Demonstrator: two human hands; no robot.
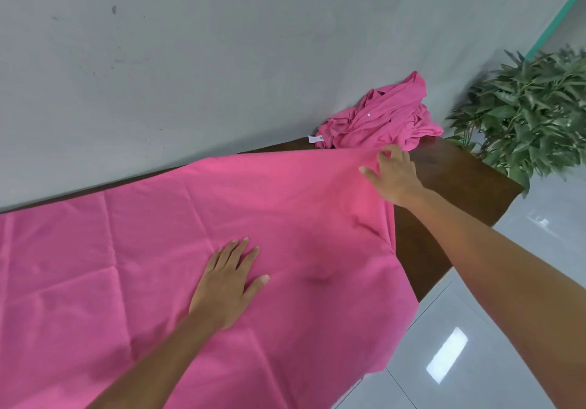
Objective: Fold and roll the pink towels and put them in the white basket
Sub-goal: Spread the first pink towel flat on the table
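A large pink towel point(142, 250) lies spread flat over the dark wooden table point(450, 192), its near right part hanging over the table's edge. My left hand point(226, 278) rests flat on the towel's middle with straight fingers. My right hand point(394, 177) reaches to the towel's far right corner and pinches the cloth there, lifting that edge a little. A second pink towel point(380, 119) lies crumpled in a heap at the table's far right end against the wall. No white basket is in view.
A grey wall point(190, 59) runs along the table's far side. A leafy green plant point(532, 110) stands past the table's right end. Glossy light floor tiles point(475, 345) lie to the right and below.
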